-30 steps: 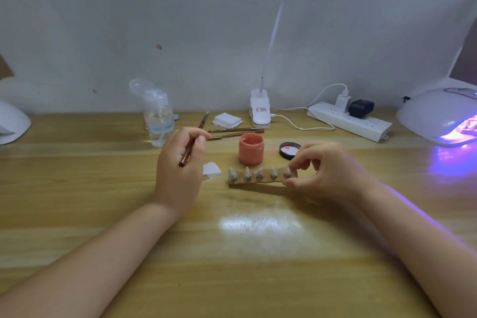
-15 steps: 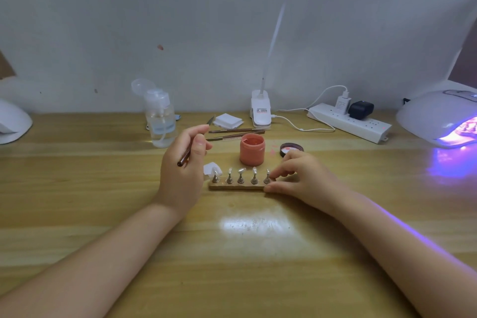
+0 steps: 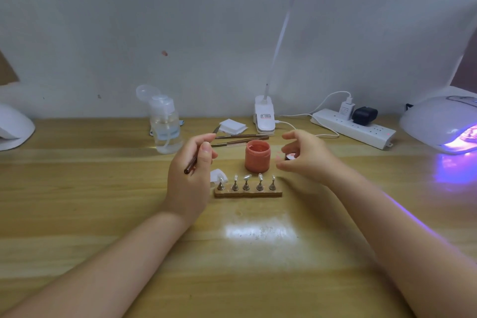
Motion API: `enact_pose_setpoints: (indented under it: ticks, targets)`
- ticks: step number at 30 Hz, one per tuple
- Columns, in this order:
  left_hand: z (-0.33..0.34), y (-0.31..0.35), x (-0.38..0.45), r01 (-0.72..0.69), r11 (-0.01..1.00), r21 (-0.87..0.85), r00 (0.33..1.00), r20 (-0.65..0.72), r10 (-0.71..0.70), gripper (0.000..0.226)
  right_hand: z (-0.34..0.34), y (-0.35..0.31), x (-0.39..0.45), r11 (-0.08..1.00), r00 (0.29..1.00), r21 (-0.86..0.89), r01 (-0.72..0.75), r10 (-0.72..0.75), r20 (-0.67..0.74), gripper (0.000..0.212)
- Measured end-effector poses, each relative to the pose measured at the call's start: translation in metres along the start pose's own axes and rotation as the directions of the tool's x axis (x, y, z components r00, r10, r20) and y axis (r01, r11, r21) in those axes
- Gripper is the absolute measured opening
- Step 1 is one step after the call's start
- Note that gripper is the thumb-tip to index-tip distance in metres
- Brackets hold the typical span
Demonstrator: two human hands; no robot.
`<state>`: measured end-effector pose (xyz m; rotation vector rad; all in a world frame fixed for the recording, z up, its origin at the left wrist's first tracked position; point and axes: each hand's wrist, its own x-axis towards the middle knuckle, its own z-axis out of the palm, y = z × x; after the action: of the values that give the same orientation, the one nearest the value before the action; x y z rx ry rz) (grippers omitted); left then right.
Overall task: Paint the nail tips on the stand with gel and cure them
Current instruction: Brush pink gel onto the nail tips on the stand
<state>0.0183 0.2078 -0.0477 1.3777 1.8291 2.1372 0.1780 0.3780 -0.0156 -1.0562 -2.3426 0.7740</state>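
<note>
With the left hand (image 3: 189,175) pinching the brush (image 3: 200,153) and the right hand (image 3: 304,155) loosely spread beside the jar (image 3: 257,155), a careless reach could topple the stand (image 3: 247,192) between them.

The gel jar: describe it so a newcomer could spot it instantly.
Start at the white clip lamp base at the table's back edge. Just nearer stands the gel jar, behind the wooden nail stand. It is the only coral-pink pot, and it is open.

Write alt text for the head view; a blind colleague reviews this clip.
A left hand holds a brush beside a stand of five nail tips, while the open right hand hovers near an open gel jar on a table.
</note>
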Motion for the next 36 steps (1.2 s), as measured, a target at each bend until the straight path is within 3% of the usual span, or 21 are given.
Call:
enact_pose_setpoints:
  ticks: [11,21,30,36]
  targets:
    - [0.004,-0.002,0.001,-0.018,1.0,0.009,0.999,0.037,0.018,0.023,0.019,-0.005,0.013,0.995,0.999,0.101,0.023,-0.026,0.034,0.097]
    - [0.005,0.003,-0.001,-0.022,0.999,0.046,0.998,0.058,0.02,0.023,0.03,-0.001,0.015,0.991,0.999,0.13,0.034,-0.031,-0.026,0.09]
    - [0.004,0.009,-0.003,-0.07,0.994,0.082,0.994,0.085,0.063,0.026,0.029,-0.006,0.008,0.993,0.984,0.037,0.111,-0.104,-0.143,0.088]
    - [0.001,0.024,0.005,-0.021,0.999,-0.047,0.999,0.047,0.024,0.025,0.006,-0.013,-0.002,0.986,0.964,0.063,0.153,-0.135,-0.229,0.09]
